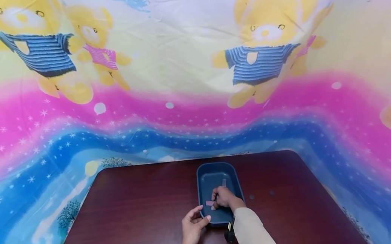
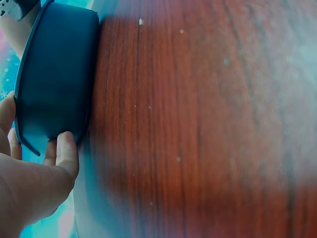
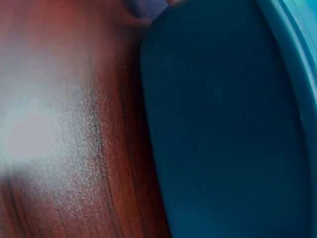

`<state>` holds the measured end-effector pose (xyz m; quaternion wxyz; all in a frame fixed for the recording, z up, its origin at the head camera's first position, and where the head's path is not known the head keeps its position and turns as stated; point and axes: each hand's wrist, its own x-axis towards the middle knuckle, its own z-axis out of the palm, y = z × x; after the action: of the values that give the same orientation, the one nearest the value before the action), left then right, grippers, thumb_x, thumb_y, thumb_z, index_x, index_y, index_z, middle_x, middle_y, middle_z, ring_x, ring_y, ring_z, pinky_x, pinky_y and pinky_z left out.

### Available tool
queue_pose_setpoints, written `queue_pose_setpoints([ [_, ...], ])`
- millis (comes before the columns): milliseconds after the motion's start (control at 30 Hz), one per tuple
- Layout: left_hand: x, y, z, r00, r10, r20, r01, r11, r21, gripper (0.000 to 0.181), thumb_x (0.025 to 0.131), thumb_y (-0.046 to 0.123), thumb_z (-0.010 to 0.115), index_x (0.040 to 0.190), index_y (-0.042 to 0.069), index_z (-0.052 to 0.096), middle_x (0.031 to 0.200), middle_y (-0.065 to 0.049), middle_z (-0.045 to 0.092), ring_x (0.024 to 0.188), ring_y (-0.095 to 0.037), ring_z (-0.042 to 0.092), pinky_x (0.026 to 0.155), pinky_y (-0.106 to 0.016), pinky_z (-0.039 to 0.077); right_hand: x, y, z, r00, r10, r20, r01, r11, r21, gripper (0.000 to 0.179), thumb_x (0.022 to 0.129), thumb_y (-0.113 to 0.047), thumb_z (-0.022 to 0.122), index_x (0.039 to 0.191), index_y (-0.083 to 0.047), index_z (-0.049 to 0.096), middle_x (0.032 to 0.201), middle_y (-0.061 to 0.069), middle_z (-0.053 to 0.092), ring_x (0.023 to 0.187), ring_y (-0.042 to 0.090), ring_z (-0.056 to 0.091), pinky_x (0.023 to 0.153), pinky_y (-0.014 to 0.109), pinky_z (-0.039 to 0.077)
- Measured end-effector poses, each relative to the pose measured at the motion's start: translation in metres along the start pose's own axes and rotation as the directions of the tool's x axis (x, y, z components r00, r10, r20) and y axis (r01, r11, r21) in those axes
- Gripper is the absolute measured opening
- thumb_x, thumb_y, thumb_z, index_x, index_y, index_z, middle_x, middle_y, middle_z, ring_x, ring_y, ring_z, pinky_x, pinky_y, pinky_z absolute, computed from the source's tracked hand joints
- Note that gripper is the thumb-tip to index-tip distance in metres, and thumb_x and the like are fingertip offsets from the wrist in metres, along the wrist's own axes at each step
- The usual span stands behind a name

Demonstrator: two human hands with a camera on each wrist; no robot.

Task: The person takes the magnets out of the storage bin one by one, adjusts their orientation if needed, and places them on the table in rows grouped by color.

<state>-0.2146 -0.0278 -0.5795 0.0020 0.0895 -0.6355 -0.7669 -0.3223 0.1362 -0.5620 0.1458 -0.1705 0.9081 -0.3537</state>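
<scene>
A dark blue rectangular tray [image 1: 215,168] stands on the table. My left hand [image 1: 192,228] holds its near left corner, fingers on the left side and thumb at the near end. In the left wrist view, fingers and thumb of this hand [image 2: 39,183] lie against the tray's outer wall [image 2: 59,74]. My right hand [image 1: 224,197] reaches inside with bent fingers, beside a small pink rectangular piece [image 1: 209,203]. Whether it pinches anything is too small to tell. Another small, pale rectangular piece [image 1: 224,182] lies farther back in the tray. The right wrist view shows only the tray's outer wall [image 3: 223,124] closely.
Two small dark round discs [image 1: 252,197] lie on the brown wooden table [image 1: 146,201], right of the tray. A black strapped device [image 1: 229,236] sits at the right wrist. Behind the table hangs a bear-print cloth [image 1: 178,74].
</scene>
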Motion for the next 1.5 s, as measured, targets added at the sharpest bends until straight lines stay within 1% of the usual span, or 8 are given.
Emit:
queue_pose_setpoints([
  [300,-0.001,-0.001,0.001,1.000,0.025,-0.015,-0.025,1.000,0.001,0.050,0.072,0.003,0.079,0.118,-0.002,0.061,0.100,-0.022,0.060,0.079,-0.021,0.063,0.062,-0.039,0.053,-0.003,0.000,0.000,1.000,-0.014,-0.007,0.014,1.000,0.001,0.019,0.068,-0.011,0.082,0.071,-0.010,0.064,0.068,-0.005,0.057,0.061,0.011,0.050,0.057,0.028,0.045],
  [500,-0.001,-0.002,0.001,1.000,0.028,-0.007,-0.028,1.000,-0.007,0.051,0.071,0.003,0.079,0.118,-0.002,0.061,0.099,-0.021,0.060,0.078,-0.020,0.062,0.063,-0.041,0.053,-0.002,0.004,0.002,1.000,0.011,-0.026,-0.010,1.000,0.027,0.017,0.066,-0.007,0.080,0.068,-0.010,0.064,0.067,-0.005,0.058,0.061,0.011,0.051,0.057,0.028,0.045],
  [667,-0.002,0.002,0.002,1.000,0.023,-0.004,-0.023,1.000,-0.008,0.049,0.072,0.003,0.078,0.117,-0.002,0.061,0.099,-0.022,0.060,0.078,-0.021,0.063,0.062,-0.041,0.053,0.000,0.006,0.002,0.999,-0.001,-0.043,0.002,1.000,0.026,0.017,0.067,-0.009,0.081,0.071,-0.009,0.065,0.069,-0.004,0.058,0.062,0.013,0.049,0.057,0.029,0.044],
  [833,-0.002,0.001,0.003,1.000,0.029,-0.009,-0.029,1.000,0.001,0.050,0.071,0.004,0.079,0.118,-0.002,0.061,0.099,-0.021,0.060,0.078,-0.020,0.063,0.062,-0.039,0.053,0.001,0.008,0.002,0.998,-0.011,-0.056,0.013,0.999,0.042,0.018,0.066,-0.008,0.082,0.068,-0.008,0.064,0.062,-0.004,0.056,0.056,0.011,0.049,0.052,0.028,0.044],
  [933,-0.003,0.002,0.003,0.999,0.032,-0.005,-0.032,0.999,-0.002,0.050,0.071,0.004,0.079,0.118,-0.003,0.061,0.099,-0.021,0.060,0.078,-0.020,0.062,0.062,-0.039,0.053,0.001,0.009,0.002,0.999,0.010,-0.038,-0.009,0.999,0.045,0.020,0.066,-0.009,0.082,0.072,-0.009,0.063,0.063,-0.003,0.055,0.056,0.012,0.049,0.053,0.027,0.043],
  [1067,-0.004,0.002,0.004,0.999,0.032,-0.004,-0.032,0.999,-0.007,0.050,0.071,0.003,0.079,0.118,-0.003,0.060,0.099,-0.022,0.059,0.078,-0.021,0.062,0.062,-0.040,0.053,0.000,0.007,0.000,1.000,0.021,0.003,-0.021,1.000,-0.010,0.024,0.066,-0.013,0.084,0.074,-0.010,0.062,0.068,-0.002,0.054,0.060,0.014,0.048,0.055,0.028,0.042],
  [1233,-0.003,0.001,0.004,0.999,0.039,0.000,-0.039,0.999,-0.007,0.050,0.072,0.004,0.079,0.118,-0.002,0.060,0.100,-0.021,0.060,0.078,-0.020,0.062,0.064,-0.039,0.053,0.000,0.004,-0.002,1.000,0.011,0.020,-0.010,0.998,-0.060,0.023,0.065,-0.013,0.084,0.067,-0.011,0.061,0.064,-0.004,0.056,0.058,0.013,0.049,0.053,0.028,0.043],
  [1500,-0.004,0.003,0.003,0.999,0.040,-0.018,-0.040,0.999,0.002,0.050,0.072,0.003,0.078,0.118,-0.003,0.061,0.099,-0.021,0.059,0.077,-0.020,0.062,0.063,-0.039,0.053,-0.001,-0.001,0.000,0.999,0.014,0.047,-0.012,0.998,-0.056,0.014,0.067,-0.005,0.076,0.062,-0.010,0.064,0.059,-0.005,0.057,0.053,0.010,0.050,0.050,0.026,0.043],
])
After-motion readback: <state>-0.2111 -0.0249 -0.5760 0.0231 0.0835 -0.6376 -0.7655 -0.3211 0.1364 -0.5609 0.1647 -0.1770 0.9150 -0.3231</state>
